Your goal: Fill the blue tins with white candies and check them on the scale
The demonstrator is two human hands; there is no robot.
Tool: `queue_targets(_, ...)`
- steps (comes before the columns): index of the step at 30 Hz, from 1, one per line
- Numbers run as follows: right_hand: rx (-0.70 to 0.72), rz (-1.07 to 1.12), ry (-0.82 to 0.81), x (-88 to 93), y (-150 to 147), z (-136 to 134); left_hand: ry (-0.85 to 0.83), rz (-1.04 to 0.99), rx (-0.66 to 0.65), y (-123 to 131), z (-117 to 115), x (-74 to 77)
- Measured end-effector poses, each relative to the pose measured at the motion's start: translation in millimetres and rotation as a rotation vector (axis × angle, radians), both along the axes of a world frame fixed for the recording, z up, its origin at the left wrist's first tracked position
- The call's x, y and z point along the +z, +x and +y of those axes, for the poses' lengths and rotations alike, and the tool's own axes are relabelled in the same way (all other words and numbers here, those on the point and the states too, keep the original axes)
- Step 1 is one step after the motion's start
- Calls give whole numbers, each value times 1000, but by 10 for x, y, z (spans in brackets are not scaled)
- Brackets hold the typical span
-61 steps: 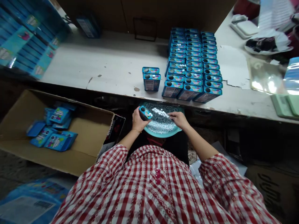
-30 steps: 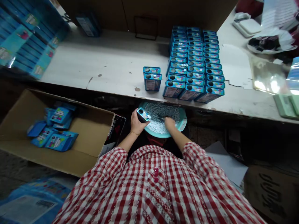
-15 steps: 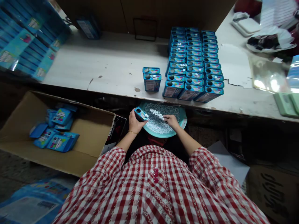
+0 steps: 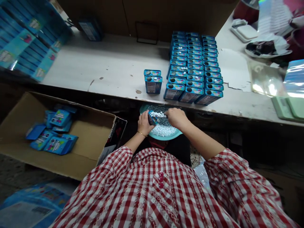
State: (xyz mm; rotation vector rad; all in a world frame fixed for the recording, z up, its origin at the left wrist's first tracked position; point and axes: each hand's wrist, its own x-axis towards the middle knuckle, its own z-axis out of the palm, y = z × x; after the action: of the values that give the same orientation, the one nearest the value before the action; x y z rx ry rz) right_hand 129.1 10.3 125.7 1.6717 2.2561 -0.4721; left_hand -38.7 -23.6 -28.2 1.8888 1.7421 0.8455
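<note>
My left hand (image 4: 144, 123) is wrapped round a small blue tin (image 4: 151, 119), tilted over the teal basin (image 4: 163, 138). White candies (image 4: 164, 130) fill much of the basin. My right hand (image 4: 176, 118) is closed on the handle end of a scoop; its load of white pellets (image 4: 157, 114) lies over the tin's top, and some pellets rest on the tin. The scoop itself is mostly hidden by my fingers and the pellets.
Several rows of upright blue tins (image 4: 191, 68) stand on the white table (image 4: 114, 72), with two more tins (image 4: 153, 85) left of them. A cardboard box (image 4: 92, 139) with blue packs (image 4: 57, 144) sits at left. Wrapped blue packs (image 4: 26, 41) are stacked back left.
My right hand has moved up and toward the tin, bringing the scoop's pellets over its top. My left hand has shifted right with the tin.
</note>
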Motion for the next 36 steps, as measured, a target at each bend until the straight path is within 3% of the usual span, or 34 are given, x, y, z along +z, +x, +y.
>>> queue_targets(7,64,-31,10,207,-238,37,0,-5,16,-25,-6,-24)
queue_targets(21,135,-57,73,303,-211,-77,-57,-276,-34,-10,12,-71)
queue_targets(28,87,-85,110,415,76,-124,-211,-502,15,5,12,-109)
queue_targets(36,-60,-60,144,187,483,-164,-264,-610,-30,21,48,-56)
